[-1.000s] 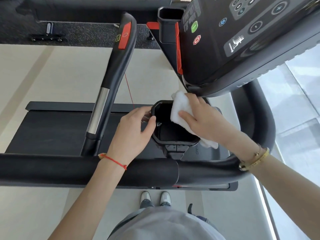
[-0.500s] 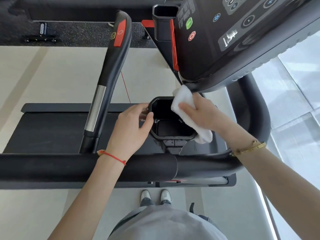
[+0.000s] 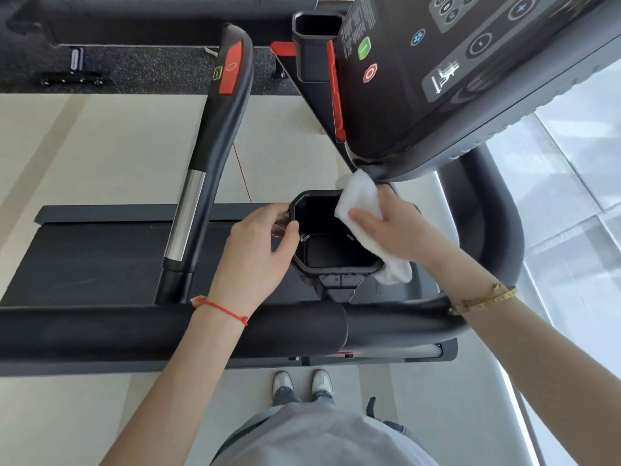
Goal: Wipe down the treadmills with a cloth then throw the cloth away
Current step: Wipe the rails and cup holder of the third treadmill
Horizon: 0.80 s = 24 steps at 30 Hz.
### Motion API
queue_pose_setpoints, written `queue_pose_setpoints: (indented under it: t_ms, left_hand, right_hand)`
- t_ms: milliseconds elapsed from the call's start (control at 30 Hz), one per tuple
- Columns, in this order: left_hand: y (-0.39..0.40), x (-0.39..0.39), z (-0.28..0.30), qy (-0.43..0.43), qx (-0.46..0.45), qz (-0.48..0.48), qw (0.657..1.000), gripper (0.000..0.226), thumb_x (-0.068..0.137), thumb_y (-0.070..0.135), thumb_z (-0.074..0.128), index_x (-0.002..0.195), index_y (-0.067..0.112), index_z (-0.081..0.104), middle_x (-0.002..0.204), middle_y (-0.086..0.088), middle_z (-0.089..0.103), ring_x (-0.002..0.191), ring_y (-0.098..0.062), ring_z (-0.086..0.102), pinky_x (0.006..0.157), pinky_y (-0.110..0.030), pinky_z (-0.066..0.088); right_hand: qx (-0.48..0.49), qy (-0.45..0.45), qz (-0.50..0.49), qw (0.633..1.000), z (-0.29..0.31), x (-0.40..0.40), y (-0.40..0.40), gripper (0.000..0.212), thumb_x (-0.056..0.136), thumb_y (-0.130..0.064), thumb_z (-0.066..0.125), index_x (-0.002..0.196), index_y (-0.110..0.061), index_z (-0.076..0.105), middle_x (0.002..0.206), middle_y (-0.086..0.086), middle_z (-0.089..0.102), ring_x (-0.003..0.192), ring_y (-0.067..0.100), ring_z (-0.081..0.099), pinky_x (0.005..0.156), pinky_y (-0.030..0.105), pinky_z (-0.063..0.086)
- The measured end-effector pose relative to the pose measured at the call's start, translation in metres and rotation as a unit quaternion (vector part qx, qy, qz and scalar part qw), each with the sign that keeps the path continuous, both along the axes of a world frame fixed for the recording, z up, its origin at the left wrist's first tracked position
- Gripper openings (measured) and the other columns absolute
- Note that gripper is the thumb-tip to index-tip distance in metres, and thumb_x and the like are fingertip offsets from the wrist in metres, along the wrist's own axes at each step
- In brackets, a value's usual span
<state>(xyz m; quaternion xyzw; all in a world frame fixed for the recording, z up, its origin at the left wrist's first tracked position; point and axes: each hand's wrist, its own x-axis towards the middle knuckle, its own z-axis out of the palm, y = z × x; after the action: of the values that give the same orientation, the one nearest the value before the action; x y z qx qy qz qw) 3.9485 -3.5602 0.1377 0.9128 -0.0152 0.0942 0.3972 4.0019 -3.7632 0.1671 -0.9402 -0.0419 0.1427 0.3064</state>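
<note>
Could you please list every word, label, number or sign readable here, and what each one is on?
No words or numbers can be read.
Console: a green button, a red stop button, a blue fan symbol and a white runner pictogram; its small print is too blurred.
Handlebar: a small yellow sticker, illegible.

Support: pale floor (image 3: 100, 156) | On it: black treadmill (image 3: 100, 260) with a dark running belt, standing crosswise | Near edge: the person's two light shoes (image 3: 302, 386), side by side just beside the treadmill's base | Far edge: dark speckled mat (image 3: 144, 70) bearing another black machine | Right: glossy light floor tiles (image 3: 578, 203).
</note>
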Motion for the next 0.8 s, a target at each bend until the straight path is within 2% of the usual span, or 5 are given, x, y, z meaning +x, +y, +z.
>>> queue_pose_setpoints:
  t_ms: [167, 333, 500, 600, 800]
  left_hand:
    - [0.000, 0.000, -0.001, 0.008, 0.001, 0.001, 1.000, 0.026, 0.096, 0.024, 0.056, 0.121, 0.022, 0.064, 0.097, 0.018, 0.062, 0.086, 0.007, 0.061, 0.079, -0.001, 0.041]
    - [0.000, 0.000, -0.001, 0.002, 0.005, -0.003, 1.000, 0.025, 0.096, 0.022, 0.056, 0.119, 0.020, 0.065, 0.099, 0.012, 0.066, 0.087, 0.001, 0.063, 0.078, -0.001, 0.040]
    - [0.000, -0.001, 0.001, 0.006, 0.002, -0.003, 1.000, 0.026, 0.096, 0.023, 0.056, 0.121, 0.020, 0.065, 0.099, 0.013, 0.065, 0.087, -0.001, 0.064, 0.078, -0.007, 0.043]
    - [0.000, -0.002, 0.001, 0.012, -0.003, -0.002, 1.000, 0.027, 0.096, 0.024, 0.056, 0.121, 0.021, 0.065, 0.097, 0.016, 0.063, 0.086, 0.001, 0.063, 0.077, -0.003, 0.041]
    - [0.002, -0.001, 0.000, 0.020, -0.012, 0.000, 1.000, 0.027, 0.096, 0.024, 0.056, 0.122, 0.023, 0.064, 0.099, 0.014, 0.065, 0.086, 0.003, 0.063, 0.076, 0.000, 0.042]
  right_hand:
    - [-0.024, 0.012, -0.019, 0.999, -0.014, -0.036, -0.006, 0.040, 0.097, -0.042, 0.050, 0.099, -0.005, 0.035, 0.072, -0.002, 0.045, 0.061, 0.009, 0.045, 0.051, 0.019, 0.029]
    - [0.024, 0.015, -0.009, 1.000, 0.001, -0.015, 0.001, 0.045, 0.099, -0.034, 0.049, 0.121, 0.004, 0.041, 0.098, 0.013, 0.056, 0.092, 0.023, 0.056, 0.080, 0.034, 0.044]
    - [0.036, 0.003, 0.029, 0.999, 0.005, -0.011, -0.006, 0.040, 0.100, -0.030, 0.049, 0.119, 0.004, 0.042, 0.091, 0.012, 0.056, 0.082, 0.019, 0.055, 0.071, 0.014, 0.041]
    - [0.007, -0.029, 0.068, 0.997, 0.003, -0.020, -0.018, 0.040, 0.101, -0.030, 0.046, 0.126, 0.000, 0.040, 0.097, 0.016, 0.061, 0.087, 0.025, 0.057, 0.079, 0.026, 0.042]
    - [0.073, -0.113, 0.245, 0.960, 0.023, -0.051, -0.040, 0.052, 0.101, -0.019, 0.047, 0.148, -0.014, 0.026, 0.104, -0.034, 0.049, 0.088, -0.018, 0.049, 0.079, -0.001, 0.032]
